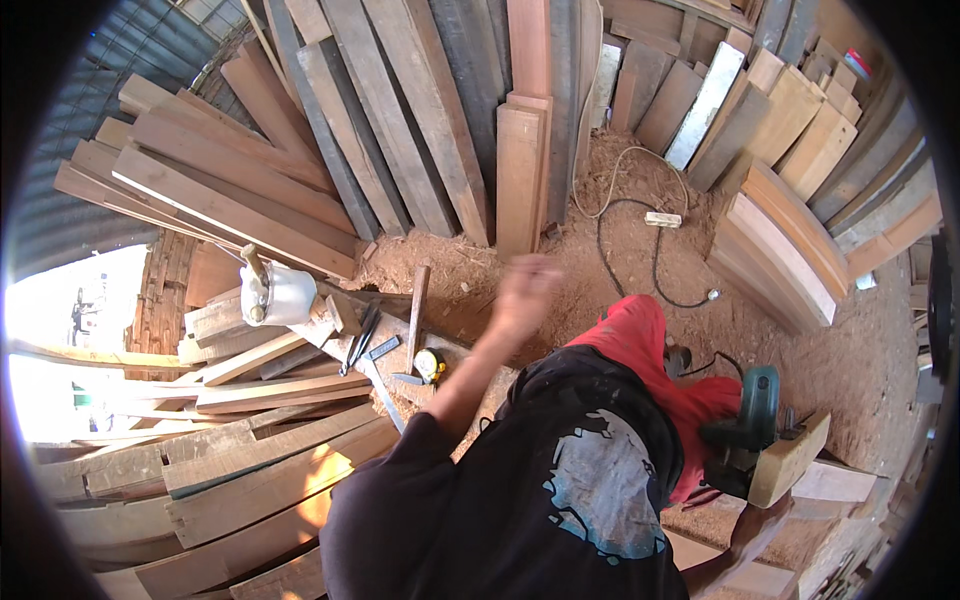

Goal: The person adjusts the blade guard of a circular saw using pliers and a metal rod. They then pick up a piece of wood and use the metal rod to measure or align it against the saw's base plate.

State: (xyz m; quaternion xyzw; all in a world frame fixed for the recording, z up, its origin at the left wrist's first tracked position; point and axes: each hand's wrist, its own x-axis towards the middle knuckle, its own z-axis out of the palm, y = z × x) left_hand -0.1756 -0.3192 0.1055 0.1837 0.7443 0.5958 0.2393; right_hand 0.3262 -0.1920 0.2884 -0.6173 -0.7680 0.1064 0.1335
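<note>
My left hand [530, 290] is raised over the sawdust-covered ground, in front of the standing planks. Motion smears its fingers, so its hold cannot be made out. At the lower right, my right hand [762, 522] is against the lower edge of a light wooden plate [790, 462]. Its fingers are mostly hidden there. This plate sits tilted against a teal-bodied power tool [760, 400], beside my red-clad leg. Left of my left forearm lie a yellow-and-black tape measure [430, 365], a hammer with a wooden handle [417, 318] and a metal square [383, 385].
Long planks [400, 120] lean along the back. Stacked boards [250, 475] fill the lower left, and more timber [780, 250] stands at right. A white bucket [285, 295] stands by the hand tools. On the ground, a dark cable [605, 255] runs near a white power strip [663, 219].
</note>
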